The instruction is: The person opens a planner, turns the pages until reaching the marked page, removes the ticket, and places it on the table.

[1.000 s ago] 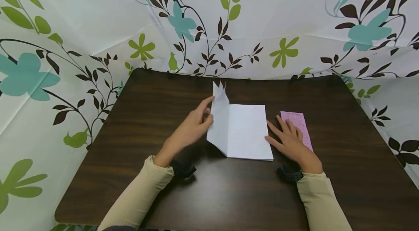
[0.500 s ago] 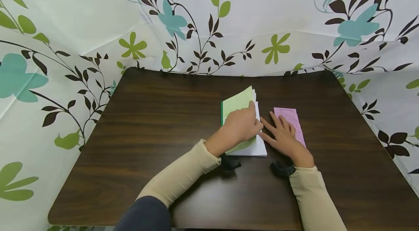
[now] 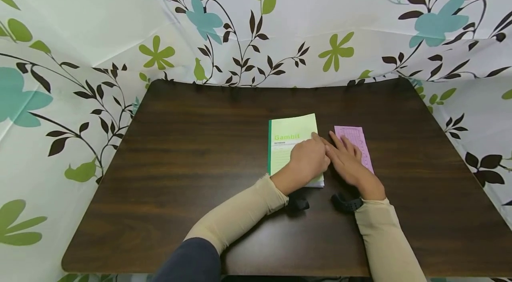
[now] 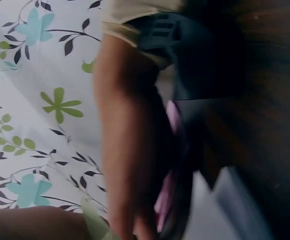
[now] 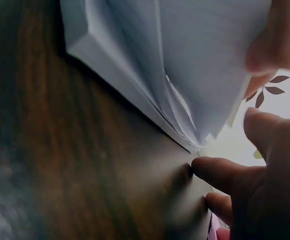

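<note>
A light green notebook point(image 3: 285, 153) with a dark green spine and "Gambit" on its cover lies on the dark table. My left hand point(image 3: 308, 160) reaches across it to the right edge. There its thumb and fingers point(image 5: 279, 40) pinch the cover and pages, which bulge slightly in the right wrist view. Just right of the notebook, my right hand point(image 3: 350, 164) rests with its fingers spread, partly over a pink printed sheet point(image 3: 354, 132). Its fingertips are close to the page edges and to the left hand. The left hand partly hides the notebook's lower right.
The dark wood table point(image 3: 180, 175) extends on both sides of the notebook. A white cloth point(image 3: 120, 15) with a leaf and flower print hangs behind and beside it. Each wrist wears a dark band with a camera, such as the right wrist band point(image 3: 346, 203).
My left hand has swung from left to right, turning the cover and pages over. The lined page is now covered by the green front. The right hand has stayed beside the notebook.
</note>
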Motion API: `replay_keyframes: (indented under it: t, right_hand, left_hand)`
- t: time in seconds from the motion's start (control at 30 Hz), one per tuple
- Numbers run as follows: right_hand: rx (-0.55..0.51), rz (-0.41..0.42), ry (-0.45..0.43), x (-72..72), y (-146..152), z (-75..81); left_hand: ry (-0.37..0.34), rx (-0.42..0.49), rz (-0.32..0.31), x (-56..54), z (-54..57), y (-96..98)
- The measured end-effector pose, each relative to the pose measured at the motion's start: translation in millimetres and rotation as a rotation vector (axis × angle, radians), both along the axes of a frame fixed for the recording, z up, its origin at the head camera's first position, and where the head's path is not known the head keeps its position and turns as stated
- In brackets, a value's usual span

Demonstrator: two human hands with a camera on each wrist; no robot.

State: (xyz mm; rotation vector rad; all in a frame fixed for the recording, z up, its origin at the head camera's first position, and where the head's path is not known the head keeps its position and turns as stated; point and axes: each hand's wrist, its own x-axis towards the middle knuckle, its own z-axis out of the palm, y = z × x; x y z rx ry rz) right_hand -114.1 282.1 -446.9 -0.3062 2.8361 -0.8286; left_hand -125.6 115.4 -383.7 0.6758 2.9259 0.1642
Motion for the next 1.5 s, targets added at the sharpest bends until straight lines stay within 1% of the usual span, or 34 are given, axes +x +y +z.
replay_keyframes:
  t: [0.07,0.2,0.27,0.33,0.4,0.43,0.53,0.63,0.67,0.7,0.77,0.83,0.9,1.0,1.03,1.1,1.17,1.23,1.33,1.4,1.5]
  right_hand:
    - [0.009,0.0,-0.019,-0.8,0.0,1.8]
    - [0.034,-0.006,-0.046,0.3,-0.6,2.1]
    - [0.034,-0.011,-0.054,0.5,-0.6,1.3]
    - [0.032,-0.015,-0.057,0.1,-0.1,0.6]
    - [0.031,-0.018,-0.056,-0.5,0.7,0.3]
    - [0.031,-0.02,-0.055,-0.4,0.9,0.5]
    - [0.054,-0.02,-0.04,-0.1,0.8,-0.4]
    - [0.099,-0.015,-0.035,-0.5,-0.3,-2.8]
    - [0.116,-0.016,-0.036,-0.7,-1.0,-3.5]
    - [0.129,-0.017,-0.039,-0.9,-1.5,-4.0]
    - [0.151,-0.022,-0.045,-1.3,-1.9,-4.6]
    - [0.163,-0.028,-0.047,-1.6,-1.2,-4.6]
    - [0.173,-0.029,-0.047,-1.3,1.1,-4.1]
    - [0.182,-0.032,-0.051,-0.5,6.0,-2.2]
    - [0.182,-0.034,-0.052,-0.2,7.5,-1.2]
    - [0.182,-0.033,-0.052,0.1,10.2,0.5]
    - [0.181,-0.03,-0.05,-0.4,12.4,1.7]
    - [0.183,-0.027,-0.047,-1.1,13.8,1.5]
    - [0.186,-0.027,-0.041,-1.8,14.6,0.6]
    - [0.185,-0.027,-0.038,-1.6,14.3,-0.4]
    - [0.177,-0.027,-0.013,-0.5,13.3,-1.9]
  left_hand:
    - [0.036,-0.04,0.013,0.8,-4.8,3.7]
    - [0.095,-0.137,0.01,5.0,-18.3,8.8]
    - [0.115,-0.167,0.009,7.5,-24.8,9.6]
    - [0.123,-0.173,0.01,8.9,-30.3,10.5]
    - [0.104,-0.164,0.017,8.9,-33.0,10.3]
    - [0.081,-0.145,0.022,8.1,-33.4,9.6]
    - [-0.033,-0.041,0.038,3.2,-30.0,3.4]
    - [-0.145,0.065,0.053,-5.1,-21.2,-13.3]
    - [-0.167,0.098,0.057,-8.4,-17.9,-21.3]
    - [-0.172,0.125,0.061,-12.1,-15.3,-30.3]
    - [-0.148,0.182,0.084,-20.0,-10.6,-51.8]
    - [-0.116,0.276,0.12,-27.3,-9.4,-76.1]
    - [-0.069,0.363,0.155,-32.3,-13.3,-100.1]
    - [-0.018,0.431,0.187,-35.3,-24.0,-129.8]
    - [-0.005,0.44,0.191,-35.6,-28.6,-137.3]
    - [0.012,0.429,0.205,-35.3,-35.8,-148.1]
    - [0.019,0.415,0.212,-34.2,-42.1,-154.8]
    - [0.032,0.391,0.203,-33.4,-46.6,-158.1]
    - [0.063,0.347,0.17,-33.2,-51.0,-159.7]
    - [0.071,0.313,0.154,-33.5,-52.3,-160.6]
    - [0.046,0.274,0.156,-33.3,-53.1,-163.3]
